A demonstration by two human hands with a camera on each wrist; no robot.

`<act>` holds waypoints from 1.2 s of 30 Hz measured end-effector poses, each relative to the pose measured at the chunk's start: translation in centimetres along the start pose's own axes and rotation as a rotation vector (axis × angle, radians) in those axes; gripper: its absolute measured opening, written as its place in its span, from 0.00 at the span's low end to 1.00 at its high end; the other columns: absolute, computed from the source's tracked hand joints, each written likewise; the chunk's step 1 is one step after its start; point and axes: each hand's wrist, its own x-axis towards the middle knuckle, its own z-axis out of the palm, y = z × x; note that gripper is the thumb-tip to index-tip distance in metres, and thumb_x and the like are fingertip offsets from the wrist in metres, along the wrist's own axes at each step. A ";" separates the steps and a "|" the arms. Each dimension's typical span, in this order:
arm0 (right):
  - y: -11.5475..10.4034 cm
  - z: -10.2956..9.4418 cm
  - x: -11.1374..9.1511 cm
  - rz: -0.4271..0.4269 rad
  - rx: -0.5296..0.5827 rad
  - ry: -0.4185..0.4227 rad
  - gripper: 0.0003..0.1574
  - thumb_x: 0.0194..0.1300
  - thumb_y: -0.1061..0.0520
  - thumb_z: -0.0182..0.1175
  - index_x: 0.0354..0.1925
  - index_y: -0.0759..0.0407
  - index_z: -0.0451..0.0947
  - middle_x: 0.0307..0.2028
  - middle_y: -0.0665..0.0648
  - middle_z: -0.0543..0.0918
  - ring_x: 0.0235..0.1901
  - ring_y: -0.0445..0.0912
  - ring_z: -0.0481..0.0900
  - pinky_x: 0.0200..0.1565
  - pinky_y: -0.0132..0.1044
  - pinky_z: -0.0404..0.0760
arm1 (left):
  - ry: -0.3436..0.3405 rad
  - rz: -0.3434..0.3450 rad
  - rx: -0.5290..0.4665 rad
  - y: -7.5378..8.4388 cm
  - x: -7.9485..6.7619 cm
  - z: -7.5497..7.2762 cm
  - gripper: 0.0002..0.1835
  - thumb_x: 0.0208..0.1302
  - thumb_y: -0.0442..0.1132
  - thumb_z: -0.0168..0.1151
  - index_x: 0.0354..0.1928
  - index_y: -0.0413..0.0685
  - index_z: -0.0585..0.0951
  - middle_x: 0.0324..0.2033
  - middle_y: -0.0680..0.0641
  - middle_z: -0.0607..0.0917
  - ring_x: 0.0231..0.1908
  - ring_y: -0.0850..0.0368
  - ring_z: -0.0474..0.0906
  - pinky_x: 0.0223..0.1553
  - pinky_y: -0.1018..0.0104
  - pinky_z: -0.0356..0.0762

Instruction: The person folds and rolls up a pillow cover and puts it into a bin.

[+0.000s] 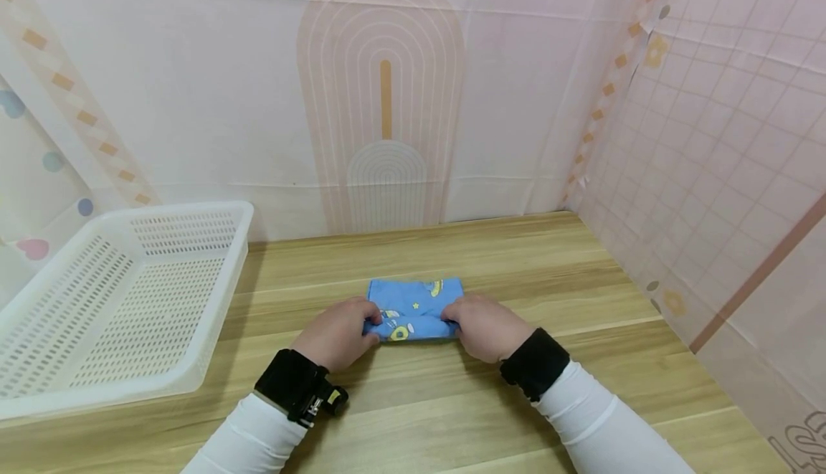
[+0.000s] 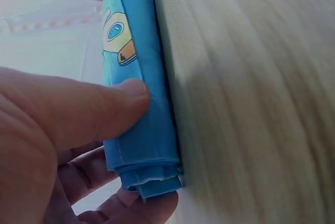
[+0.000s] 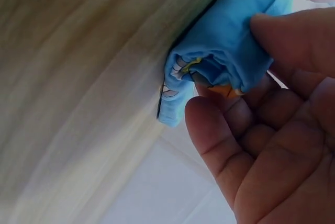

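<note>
A blue cloth [image 1: 413,293] with yellow and white cartoon prints lies on the wooden table, its near side rolled up and its far part still flat. My left hand [image 1: 338,332] grips the left end of the roll; in the left wrist view the thumb presses on the layered blue cloth [image 2: 149,130], with fingers curled beneath. At the other end, my right hand [image 1: 488,327] holds the roll between thumb and fingers. The right wrist view shows the coiled end of the cloth [image 3: 222,30] and a flat layer touching the table.
A white perforated plastic basket [image 1: 222,302] stands at the left of the wooden table [image 1: 413,416]. Behind the table hangs a pale printed wall covering [image 1: 258,101], and a pink grid-patterned one [image 1: 710,137] borders the right side.
</note>
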 end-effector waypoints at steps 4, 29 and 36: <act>0.1 0.2 0.1 0.013 0.004 -0.009 0.16 0.74 0.66 0.60 0.57 0.62 0.84 0.52 0.58 0.88 0.54 0.51 0.84 0.61 0.47 0.82 | 0.004 0.006 0.004 0.0 0.0 0.1 0.07 0.70 0.38 0.70 0.47 0.48 0.86 0.47 0.50 0.87 0.50 0.53 0.84 0.57 0.51 0.83; 0.2 0.1 0.1 0.057 0.063 -0.030 0.11 0.75 0.55 0.65 0.52 0.57 0.82 0.43 0.50 0.86 0.39 0.41 0.78 0.49 0.41 0.82 | -0.001 -0.020 0.013 -0.1 0.1 0.0 0.11 0.75 0.38 0.64 0.54 0.44 0.86 0.51 0.46 0.90 0.56 0.46 0.86 0.60 0.47 0.82; 0.3 0.4 0.2 0.016 0.028 -0.010 0.06 0.76 0.57 0.63 0.47 0.58 0.83 0.41 0.50 0.86 0.39 0.42 0.79 0.48 0.42 0.83 | 0.001 -0.008 0.008 0.0 0.1 -0.1 0.11 0.76 0.37 0.62 0.53 0.43 0.86 0.50 0.45 0.90 0.56 0.45 0.86 0.60 0.47 0.82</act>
